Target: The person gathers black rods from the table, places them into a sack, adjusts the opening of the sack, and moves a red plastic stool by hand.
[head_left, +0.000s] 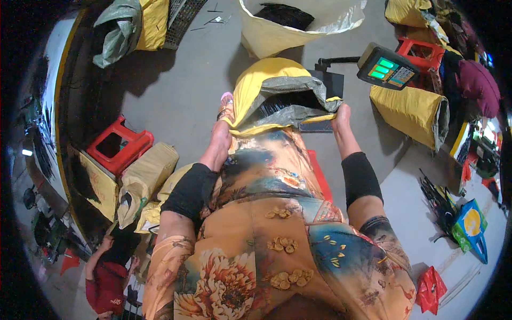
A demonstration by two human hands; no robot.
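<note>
A yellow woven sack [272,68] with a grey lining stands in front of me, its mouth pulled wide and facing me. Dark, shiny black pieces [285,103] lie inside it; their exact kind is hard to make out. My left hand [222,132] is closed on the left corner of the sack's rim. At the opposite corner, my right hand [343,117] grips the rim, holding the edge stretched between both hands. Just beyond my right hand, a digital scale display [386,67] with green lit readouts sits on a dark arm. Part of a dark plate [317,127] shows beside the sack.
A large whitish sack [256,40] with black pieces inside stands ahead. Another yellow sack [408,114] lies to the right, near a red stool [421,55]. On the left are a second red stool [120,145], tan sacks [149,178] and a person in red [108,285].
</note>
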